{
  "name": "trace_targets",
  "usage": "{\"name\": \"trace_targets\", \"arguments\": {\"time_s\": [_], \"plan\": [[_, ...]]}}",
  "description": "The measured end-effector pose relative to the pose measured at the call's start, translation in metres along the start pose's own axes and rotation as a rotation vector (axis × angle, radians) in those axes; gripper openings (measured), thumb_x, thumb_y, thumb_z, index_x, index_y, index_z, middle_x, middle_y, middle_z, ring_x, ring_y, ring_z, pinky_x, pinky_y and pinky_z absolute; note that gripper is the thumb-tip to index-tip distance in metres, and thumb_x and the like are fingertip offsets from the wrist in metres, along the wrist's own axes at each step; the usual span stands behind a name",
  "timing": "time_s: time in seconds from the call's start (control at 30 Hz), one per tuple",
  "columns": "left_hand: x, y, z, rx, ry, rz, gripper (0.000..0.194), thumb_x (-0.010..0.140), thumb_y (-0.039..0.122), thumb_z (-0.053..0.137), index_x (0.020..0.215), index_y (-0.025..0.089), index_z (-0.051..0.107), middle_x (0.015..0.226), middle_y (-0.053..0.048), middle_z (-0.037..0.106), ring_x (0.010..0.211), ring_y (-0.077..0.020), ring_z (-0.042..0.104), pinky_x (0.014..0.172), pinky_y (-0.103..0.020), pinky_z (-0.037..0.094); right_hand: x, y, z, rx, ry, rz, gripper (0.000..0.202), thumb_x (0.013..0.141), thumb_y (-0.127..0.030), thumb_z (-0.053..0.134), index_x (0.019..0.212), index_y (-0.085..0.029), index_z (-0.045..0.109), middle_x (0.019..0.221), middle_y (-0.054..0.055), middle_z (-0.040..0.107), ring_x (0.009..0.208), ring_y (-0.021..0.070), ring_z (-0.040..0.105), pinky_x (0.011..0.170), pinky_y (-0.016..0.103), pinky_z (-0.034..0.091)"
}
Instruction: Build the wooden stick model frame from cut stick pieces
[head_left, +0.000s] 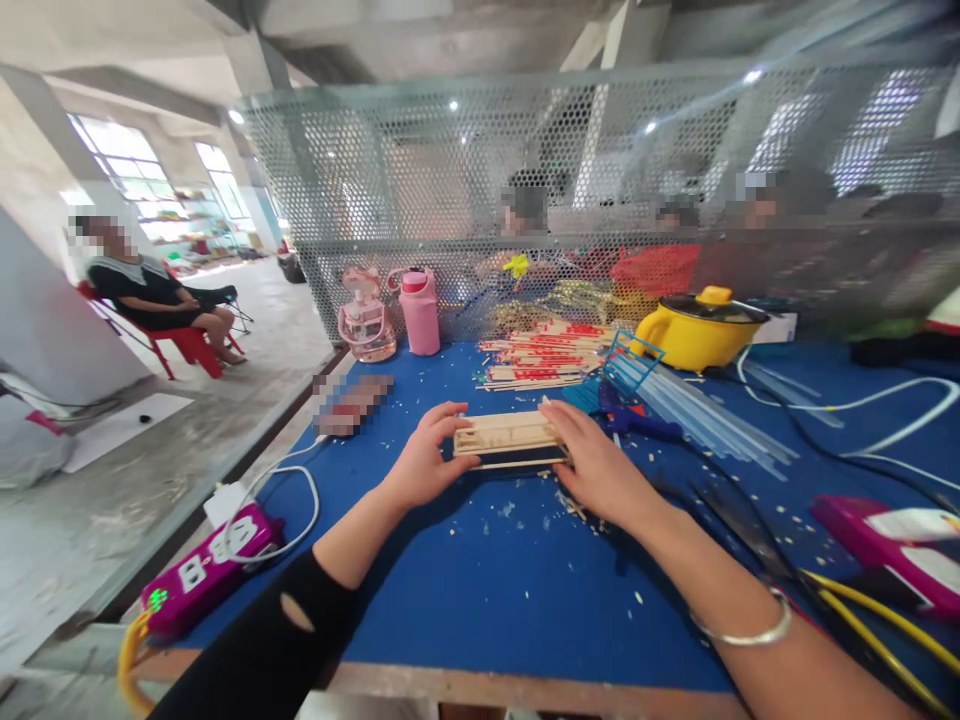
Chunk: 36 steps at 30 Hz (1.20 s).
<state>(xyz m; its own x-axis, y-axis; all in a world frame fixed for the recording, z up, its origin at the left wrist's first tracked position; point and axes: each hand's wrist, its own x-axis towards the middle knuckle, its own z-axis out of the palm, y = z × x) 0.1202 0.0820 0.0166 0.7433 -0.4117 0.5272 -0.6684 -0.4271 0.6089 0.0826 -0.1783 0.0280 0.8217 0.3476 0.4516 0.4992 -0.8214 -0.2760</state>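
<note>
Between my two hands is a small frame of pale wooden sticks (510,432), held just over the blue table top (480,590). My left hand (429,455) grips its left end, thumb along the front and fingers behind. The right end is pinched by my right hand (596,460), with the fingers partly hidden. Behind my right hand lies a blue glue gun (637,418), beside a small teal wire stand (634,362). Clear glue sticks (712,410) are spread to the right. A pile of wooden sticks with red printing (547,352) lies farther back.
A purple power strip (214,565) with a white cable lies at left, near a phone (352,405). Two pink bottles (420,310) and a yellow pot (697,330) stand along the metal mesh screen (450,180). Another purple power strip (892,550) and cords occupy the right. A person (157,290) sits left.
</note>
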Motion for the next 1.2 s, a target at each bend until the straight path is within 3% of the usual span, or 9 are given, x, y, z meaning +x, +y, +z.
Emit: {"name": "trace_targets", "arguments": {"time_s": [0.13,0.27,0.37,0.47,0.6,0.77,0.87,1.0,1.2], "plan": [[-0.003,-0.001,-0.002,0.061,-0.062,0.064,0.035,0.071,0.027,0.071,0.104,0.016,0.061,0.129,-0.017,0.054,0.124,-0.0275,0.045,0.105,-0.046,0.036,-0.005,0.0,-0.001,0.194,0.036,0.019,0.07,0.063,0.003,0.043,0.13,-0.016,0.049,0.137,0.013,0.047,0.128,0.0243,0.043,0.11,0.044,0.033],[-0.003,0.001,-0.001,0.098,0.027,0.075,0.03,0.074,0.031,0.069,0.101,0.018,0.064,0.121,-0.013,0.06,0.122,-0.0264,0.048,0.105,-0.045,0.036,0.002,-0.001,-0.003,0.296,0.162,0.08,0.051,0.074,-0.003,0.042,0.119,-0.022,0.058,0.127,0.008,0.056,0.123,0.0223,0.049,0.11,0.044,0.034],[-0.001,0.006,0.004,0.038,0.101,0.005,0.029,0.073,0.033,0.069,0.097,0.017,0.064,0.116,-0.012,0.063,0.115,-0.0255,0.053,0.102,-0.042,0.038,0.006,0.001,0.002,0.361,0.295,0.173,0.052,0.079,-0.011,0.047,0.129,-0.023,0.048,0.135,0.009,0.049,0.126,0.0236,0.045,0.106,0.045,0.039],[0.001,0.012,0.008,-0.098,0.115,-0.163,0.038,0.075,0.037,0.067,0.106,0.016,0.061,0.108,-0.011,0.066,0.1,-0.0229,0.061,0.093,-0.038,0.044,0.004,0.005,0.01,0.455,0.385,0.267,0.062,0.079,-0.017,0.051,0.138,-0.023,0.034,0.138,0.013,0.045,0.124,0.0244,0.048,0.095,0.042,0.049],[0.011,0.018,0.001,-0.26,0.017,-0.308,0.042,0.072,0.041,0.069,0.104,0.016,0.06,0.096,-0.006,0.069,0.088,-0.0205,0.063,0.08,-0.032,0.049,0.001,0.007,0.016,0.579,0.343,0.304,0.054,0.079,-0.021,0.053,0.131,-0.021,0.042,0.122,0.012,0.06,0.107,0.021,0.062,0.087,0.036,0.054],[0.032,0.012,-0.013,-0.367,-0.134,-0.326,0.041,0.066,0.039,0.074,0.095,0.014,0.06,0.089,-0.005,0.067,0.081,-0.0178,0.062,0.073,-0.029,0.049,0.001,0.001,0.013,0.627,0.322,0.359,0.035,0.079,-0.028,0.057,0.112,-0.02,0.056,0.117,0.01,0.063,0.095,0.021,0.066,0.09,0.039,0.052],[0.038,0.005,-0.013,-0.453,-0.139,-0.319,0.046,0.067,0.037,0.073,0.103,0.014,0.058,0.106,-0.009,0.065,0.089,-0.0187,0.062,0.077,-0.031,0.05,0.0,-0.004,0.011,0.655,0.327,0.388,0.03,0.08,-0.029,0.057,0.108,-0.02,0.055,0.114,0.011,0.064,0.09,0.0208,0.067,0.086,0.04,0.054],[0.034,0.002,-0.008,-0.47,-0.045,-0.251,0.033,0.069,0.034,0.071,0.092,0.015,0.057,0.136,-0.013,0.046,0.104,-0.0196,0.058,0.084,-0.031,0.048,0.0,-0.009,0.01,0.712,0.347,0.379,0.028,0.082,-0.028,0.056,0.109,-0.021,0.05,0.115,0.011,0.063,0.098,0.0212,0.065,0.088,0.039,0.053],[0.02,0.013,-0.01,-0.462,-0.029,-0.347,0.042,0.075,0.037,0.066,0.109,0.016,0.053,0.096,-0.006,0.065,0.081,-0.0152,0.061,0.071,-0.027,0.049,-0.004,-0.01,0.01,0.759,0.398,0.322,0.031,0.083,-0.025,0.056,0.113,-0.023,0.046,0.115,0.01,0.061,0.107,0.0207,0.061,0.095,0.039,0.049]]}}
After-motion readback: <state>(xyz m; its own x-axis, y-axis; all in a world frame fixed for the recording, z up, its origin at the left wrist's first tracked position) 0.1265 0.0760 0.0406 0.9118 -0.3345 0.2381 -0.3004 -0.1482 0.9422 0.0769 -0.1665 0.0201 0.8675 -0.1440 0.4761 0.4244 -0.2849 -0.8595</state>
